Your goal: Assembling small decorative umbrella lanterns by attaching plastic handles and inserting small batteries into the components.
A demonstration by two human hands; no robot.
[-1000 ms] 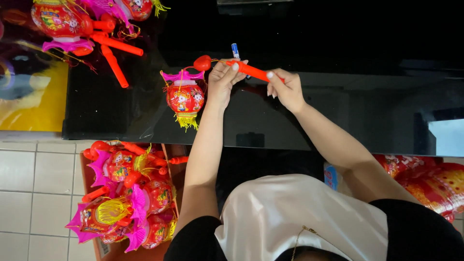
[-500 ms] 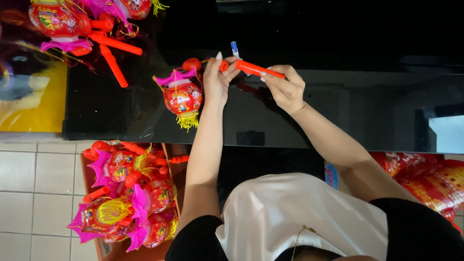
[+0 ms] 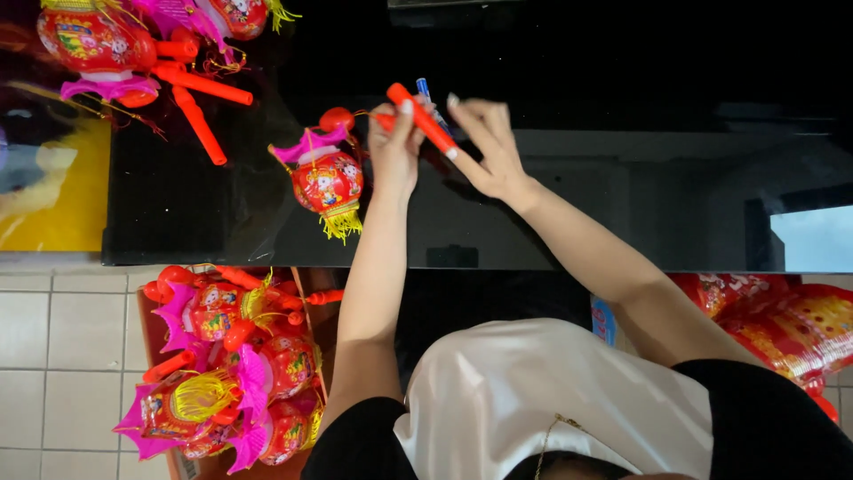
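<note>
Both hands, L (image 3: 394, 151) + R (image 3: 484, 147), grip red stick (image 3: 420, 118); lantern (image 3: 327, 178) beside.

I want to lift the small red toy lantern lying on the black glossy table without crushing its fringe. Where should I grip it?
Judging by its pose, take the small red toy lantern by its round red body, fingers coming from both sides. The yellow fringe and pink petal top look flimsy.

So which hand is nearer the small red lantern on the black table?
Left. The left hand grips the red stick right beside the lantern; the right hand pinches the stick farther off.
</note>
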